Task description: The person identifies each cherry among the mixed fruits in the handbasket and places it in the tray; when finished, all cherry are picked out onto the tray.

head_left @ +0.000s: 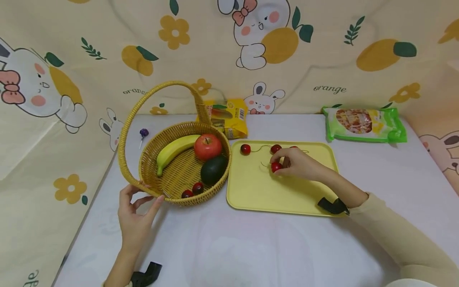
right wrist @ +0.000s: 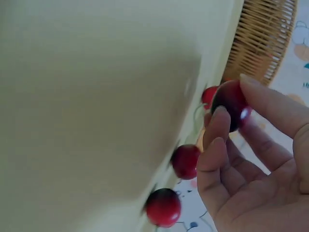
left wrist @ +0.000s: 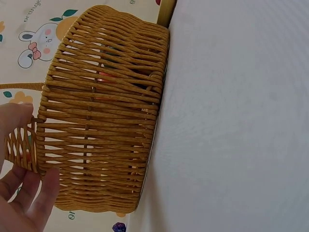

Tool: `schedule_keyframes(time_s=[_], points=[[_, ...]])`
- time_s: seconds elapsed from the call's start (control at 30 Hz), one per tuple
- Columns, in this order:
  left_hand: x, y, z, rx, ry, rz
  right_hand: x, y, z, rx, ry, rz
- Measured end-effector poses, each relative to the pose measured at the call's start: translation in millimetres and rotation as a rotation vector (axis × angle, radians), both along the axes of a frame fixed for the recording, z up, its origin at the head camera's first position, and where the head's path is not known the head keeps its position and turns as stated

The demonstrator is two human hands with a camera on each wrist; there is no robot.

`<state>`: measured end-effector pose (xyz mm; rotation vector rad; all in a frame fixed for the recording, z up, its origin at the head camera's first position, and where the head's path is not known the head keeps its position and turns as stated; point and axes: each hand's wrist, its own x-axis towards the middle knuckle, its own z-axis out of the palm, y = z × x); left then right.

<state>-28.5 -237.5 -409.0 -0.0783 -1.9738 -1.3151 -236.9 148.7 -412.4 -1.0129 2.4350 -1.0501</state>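
A woven basket [head_left: 184,202] with a tall arched handle stands on the left of the table. My left hand [head_left: 134,223] grips its near left rim at the handle's foot, thumb and fingers on either side of the weave [left wrist: 96,125]. Inside lie a banana [head_left: 175,150], a red apple [head_left: 208,147], a dark green avocado-like fruit [head_left: 214,170] and two cherries [head_left: 198,188]. Over the yellow tray [head_left: 251,195], my right hand [head_left: 301,164] pinches a stemmed cherry [right wrist: 232,104] between thumb and fingers. More cherries [head_left: 245,149] lie along the tray's far edge, one partly hidden by the hand.
Behind the basket stands a yellow packet [head_left: 234,117]. A green packet [head_left: 365,124] lies at the back right. A purple lollipop [head_left: 144,132] is left of the basket. The patterned cloth backdrop [head_left: 215,48] rises at the table's rear.
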Motion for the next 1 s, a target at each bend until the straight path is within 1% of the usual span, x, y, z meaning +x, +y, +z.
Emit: schedule_keyframes(time_s=[0.13,0.27,0.4,0.53,0.67,0.73,0.8,0.87,0.9,1.0], points=[[0.5,0.6,-0.8,0.014,-0.004,0.013,0.8,4,-2.8,0.033,-0.011,-0.013],[1.1,1.0,-1.3,0.023,-0.006,0.015,1.4,5,-2.8,0.053,0.013,-0.029],[0.5,1.7,-0.7,0.022,-0.003,0.008,2.8,9,-0.7,0.087,0.049,-0.046],[-1.0,2.5,-0.2,0.025,0.005,-0.002,3.9,13,1.5,0.103,0.062,-0.053],[-2.3,1.5,-3.3,0.030,0.011,-0.007,4.0,17,6.3,0.127,0.083,-0.050],[-3.2,-0.7,-7.4,0.031,0.010,-0.008,3.2,17,11.7,0.139,0.098,-0.050],[-4.1,-3.9,-12.0,0.028,0.008,-0.006,1.3,13,20.9,0.122,0.103,-0.043],[-4.7,-6.7,-15.0,0.023,0.009,-0.006,-1.4,4,33.4,0.064,0.095,-0.019],[-4.8,-7.1,-14.5,0.018,0.009,-0.006,-2.8,-4,40.5,0.024,0.087,0.002],[-2.3,-4.2,-8.2,0.006,0.010,-0.008,-5.6,-38,62.3,-0.114,0.045,0.101]])
